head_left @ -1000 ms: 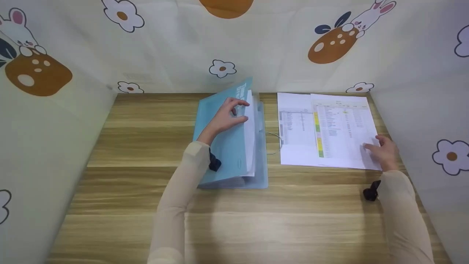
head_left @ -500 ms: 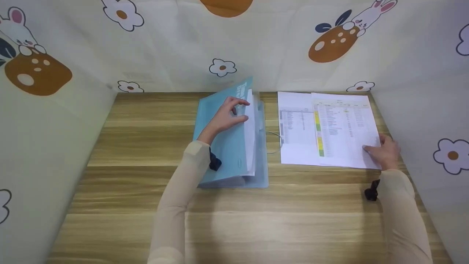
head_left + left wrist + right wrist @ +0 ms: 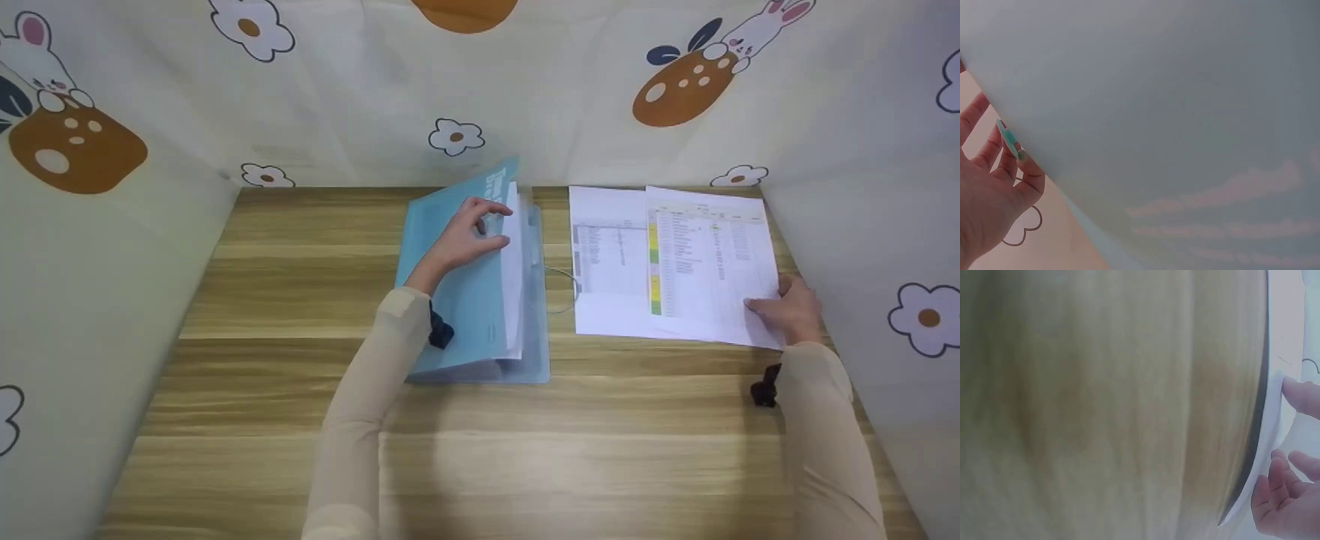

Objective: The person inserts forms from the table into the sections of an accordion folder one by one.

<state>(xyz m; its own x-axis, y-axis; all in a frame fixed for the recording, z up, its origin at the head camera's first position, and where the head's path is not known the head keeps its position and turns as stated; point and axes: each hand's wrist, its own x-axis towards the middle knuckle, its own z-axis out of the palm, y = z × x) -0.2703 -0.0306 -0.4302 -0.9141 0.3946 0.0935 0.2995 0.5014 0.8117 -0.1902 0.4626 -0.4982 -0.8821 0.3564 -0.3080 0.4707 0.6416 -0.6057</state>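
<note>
Near the middle of the table is a light-blue folder [image 3: 450,352] with its cover tilted up and white pages [image 3: 513,300] inside. My left hand [image 3: 461,236] holds the cover's raised edge, thumb and fingers bent. In the left wrist view the cover [image 3: 1174,112] hides part of the left hand [image 3: 994,185], and a small teal piece [image 3: 1009,138] lies by the fingers. To the right, a printed sheet [image 3: 705,255] with a yellow and green column overlaps another printed sheet [image 3: 609,262]. My right hand [image 3: 791,309] pinches its lower right edge, thumb on top.
A thin cord loop [image 3: 566,289] runs from the folder to the left sheet. Fabric walls [image 3: 360,90] with flower and rabbit prints enclose the wooden table [image 3: 525,465] at the back and both sides.
The printed sheet with the coloured column has slid slightly right in my right hand, uncovering more of the sheet beneath. My left hand and the folder have stayed still.
</note>
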